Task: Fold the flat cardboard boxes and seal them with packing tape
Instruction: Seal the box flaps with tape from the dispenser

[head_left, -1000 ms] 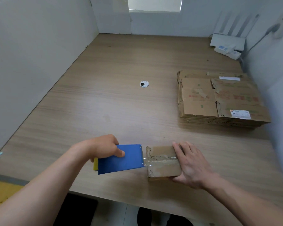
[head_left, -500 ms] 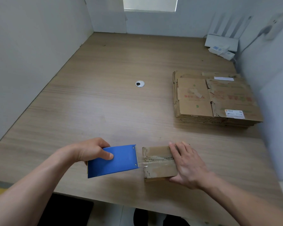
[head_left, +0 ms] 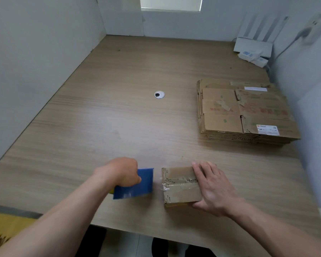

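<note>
A small brown box point(head_left: 180, 184) of worn, scuffed cardboard sits near the front edge of the wood-grain tabletop point(head_left: 119, 112), its top flaps closed. A strip of clear, wrinkled tape point(head_left: 182, 182) runs left to right along the seam, and its crumpled end hangs over the box's left edge. The right hand point(head_left: 214, 188) lies flat on the box's right part with its grip spread, fingers straight and pressing down, thumb along the near side (so the box's right end is hidden and its full length cannot be told).

Just left of the box, with a narrow gap between, is a tape dispenser point(head_left: 137, 188): a flat, smooth blue plate, roughly rectangular, long axis left to right, its straight right edge facing the box. The left hand point(head_left: 121, 172) has its grip curled round the top of it. The roll is hidden, only a sliver of yellow shows beside the forearm, and whether tape bridges the gap is hard to make out.

Well apart, at the right, lies a stack of flat boxes point(head_left: 245, 112), creased and printed.
</note>
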